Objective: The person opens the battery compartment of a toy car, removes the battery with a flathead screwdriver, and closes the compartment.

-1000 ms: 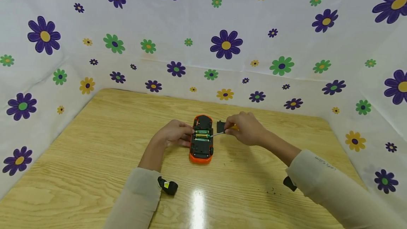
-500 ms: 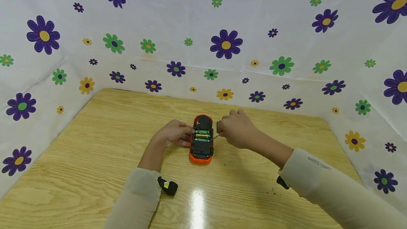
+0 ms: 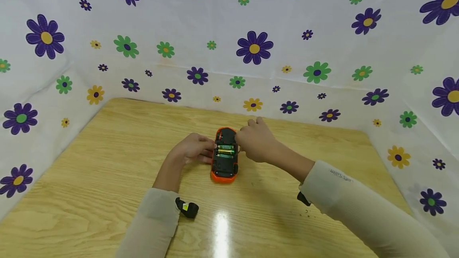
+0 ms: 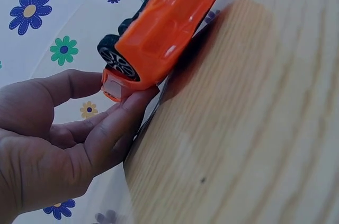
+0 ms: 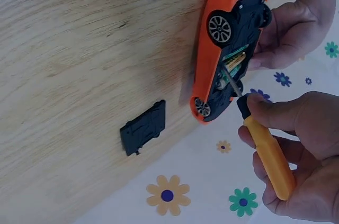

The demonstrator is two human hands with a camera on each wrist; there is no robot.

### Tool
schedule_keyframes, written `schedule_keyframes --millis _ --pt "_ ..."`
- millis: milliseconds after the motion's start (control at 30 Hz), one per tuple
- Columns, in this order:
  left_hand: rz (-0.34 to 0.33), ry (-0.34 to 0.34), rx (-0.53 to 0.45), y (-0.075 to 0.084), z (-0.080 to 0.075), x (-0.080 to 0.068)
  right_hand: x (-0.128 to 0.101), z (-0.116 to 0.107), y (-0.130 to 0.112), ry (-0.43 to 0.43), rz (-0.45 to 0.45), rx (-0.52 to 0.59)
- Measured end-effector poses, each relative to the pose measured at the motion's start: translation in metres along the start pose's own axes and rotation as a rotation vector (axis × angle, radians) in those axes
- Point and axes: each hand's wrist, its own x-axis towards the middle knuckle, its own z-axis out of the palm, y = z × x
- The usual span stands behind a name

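Observation:
An orange toy car (image 3: 223, 178) lies wheels up on the wooden table, its black underside showing. Several green-and-gold batteries (image 3: 226, 151) sit side by side in its uncovered compartment. My left hand (image 3: 193, 149) grips the car's left side between thumb and fingers, also seen in the left wrist view. In my right hand (image 3: 255, 141) is a screwdriver with a yellow handle (image 5: 269, 160), gripped along the handle and black collar. Its metal shaft (image 5: 233, 83) reaches into the battery compartment at the batteries' ends; the exact contact of the tip is unclear.
A black battery cover (image 5: 144, 128) lies on the table beside the car; in the head view the right hand hides it. Small dark specks (image 3: 307, 212) dot the table (image 3: 107, 178) at the right. Flower-printed white cloth (image 3: 215, 23) stands behind and at both sides.
My right hand has moved left with the screwdriver, close to the car's right side, and now blocks the battery cover in the head view. The left hand keeps its grip on the car.

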Motion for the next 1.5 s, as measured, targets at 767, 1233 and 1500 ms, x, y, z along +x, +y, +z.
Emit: schedule_keyframes --millis 767,1233,1500 --pt "0.003 -0.044 -0.008 0.003 0.006 0.003 -0.026 0.039 0.028 0.141 0.015 0.422" --pt "-0.007 -0.034 -0.016 0.002 0.006 0.001 -0.032 0.036 0.034 0.165 0.029 0.402" --pt "0.001 -0.044 -0.033 -0.001 0.004 0.002 -0.038 0.038 0.041 0.195 0.076 0.443"
